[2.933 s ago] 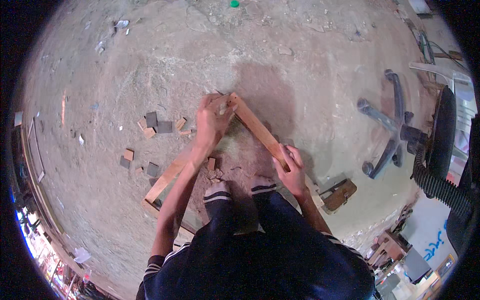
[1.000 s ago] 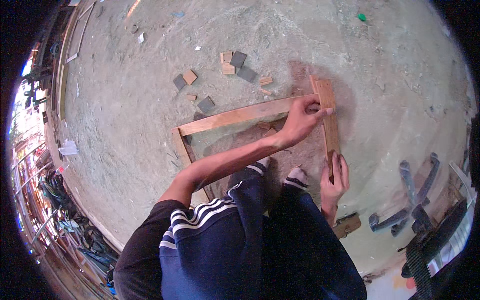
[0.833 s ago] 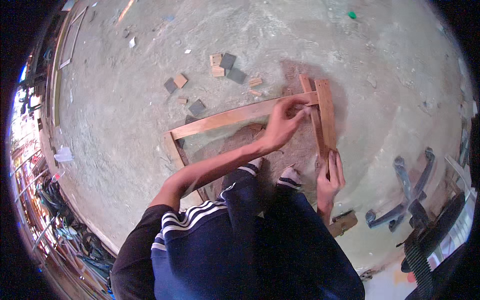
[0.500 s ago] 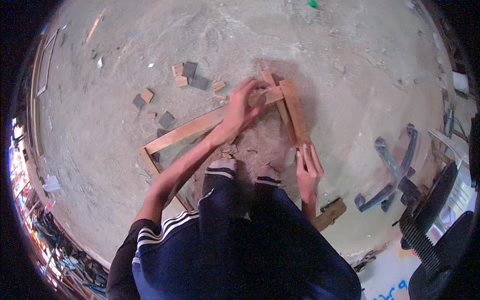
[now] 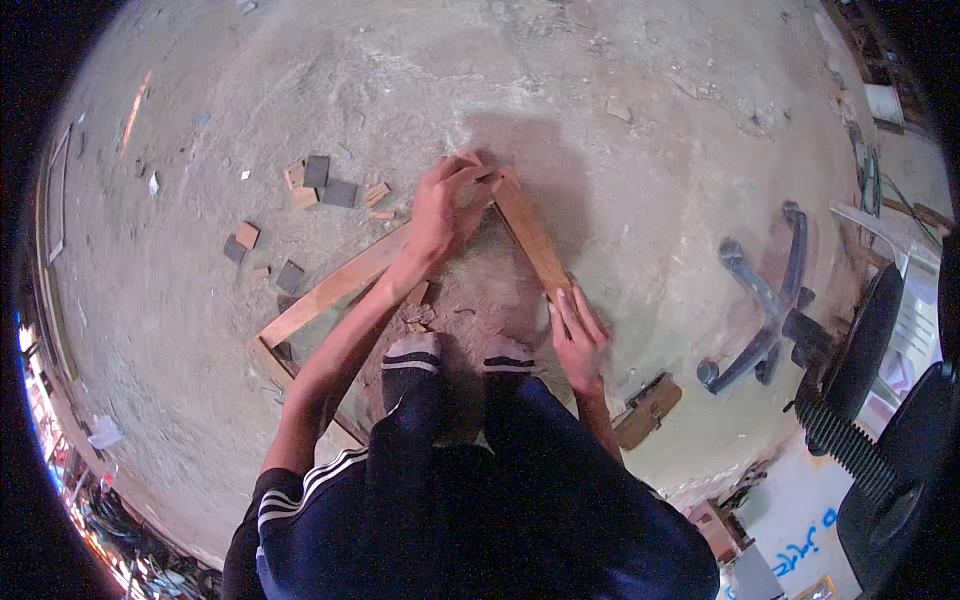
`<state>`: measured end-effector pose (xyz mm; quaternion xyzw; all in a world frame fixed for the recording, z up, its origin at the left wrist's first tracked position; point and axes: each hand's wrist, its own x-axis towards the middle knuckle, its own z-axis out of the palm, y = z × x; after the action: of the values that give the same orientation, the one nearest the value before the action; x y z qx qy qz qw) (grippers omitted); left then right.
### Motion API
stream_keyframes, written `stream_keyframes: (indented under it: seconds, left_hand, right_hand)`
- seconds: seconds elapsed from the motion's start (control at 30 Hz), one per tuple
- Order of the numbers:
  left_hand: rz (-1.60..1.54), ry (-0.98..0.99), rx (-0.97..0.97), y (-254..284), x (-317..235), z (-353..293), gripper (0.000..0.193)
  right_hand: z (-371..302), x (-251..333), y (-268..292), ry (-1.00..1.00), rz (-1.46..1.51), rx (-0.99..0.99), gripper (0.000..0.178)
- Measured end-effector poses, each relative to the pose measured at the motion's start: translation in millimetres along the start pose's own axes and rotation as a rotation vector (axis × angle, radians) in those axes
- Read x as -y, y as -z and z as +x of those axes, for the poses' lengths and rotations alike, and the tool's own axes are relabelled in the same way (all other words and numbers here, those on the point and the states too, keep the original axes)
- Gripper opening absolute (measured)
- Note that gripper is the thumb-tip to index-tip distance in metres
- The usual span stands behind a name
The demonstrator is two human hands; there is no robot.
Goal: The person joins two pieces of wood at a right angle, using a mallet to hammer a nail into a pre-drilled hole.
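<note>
Long wooden strips meet in an angled frame on the floor in front of my feet. One strip [image 5: 335, 292] runs from the left corner up under my left hand [image 5: 445, 212]. That hand is closed around the upper corner, its fingertips at the top end of a second wooden strip [image 5: 533, 238]. My right hand [image 5: 580, 335] holds this second strip by its lower end, thumb and fingers on either edge. Toward my left leg another strip [image 5: 275, 362] slopes down from the left corner, partly hidden by my left arm.
Small wooden and dark square blocks [image 5: 340, 193] lie scattered to the left. Wood scraps [image 5: 418, 315] are near my socked feet. At right stand a wheeled chair base [image 5: 770, 315] and a brown wooden piece [image 5: 648, 412]. Clutter lines the lower left edge.
The pieces at the right side, previously crossed and splayed apart, now appear as a single strip meeting the upper corner. My left hand has moved closer over that corner; the view has shifted.
</note>
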<state>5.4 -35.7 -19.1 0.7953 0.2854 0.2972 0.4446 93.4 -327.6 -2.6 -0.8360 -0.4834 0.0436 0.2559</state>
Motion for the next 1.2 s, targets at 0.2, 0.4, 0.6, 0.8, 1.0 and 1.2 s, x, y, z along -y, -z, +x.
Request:
stream_keyframes:
  seconds: [0.2,0.4,0.6,0.8,1.0,1.2]
  left_hand:
    - [0.089,-0.049,0.000,2.5,3.2,-1.5,0.022]
    - [0.049,-0.092,-0.038,-9.0,7.8,6.1,0.020]
    - [0.097,-0.067,-0.022,-11.5,2.7,8.2,0.018]
    - [0.140,-0.079,-0.015,-12.2,9.2,7.8,0.014]
    - [0.165,-0.074,-0.005,-11.9,8.9,10.7,0.014]
    - [0.144,-0.034,0.018,-14.7,14.2,10.0,0.017]
  right_hand:
    - [-9.7,-1.4,-9.6,-0.003,-0.003,-0.013,0.037]
    - [-6.2,1.5,-9.0,-0.063,0.019,-0.004,0.035]
    - [-6.9,-0.6,-10.5,-0.059,0.014,-0.021,0.036]
    - [-9.2,-0.3,-13.9,-0.079,0.030,-0.040,0.038]
    - [-11.1,-1.2,-14.3,-0.096,0.055,-0.033,0.041]
    - [-10.7,-0.9,-12.6,-0.093,0.078,-0.013,0.043]
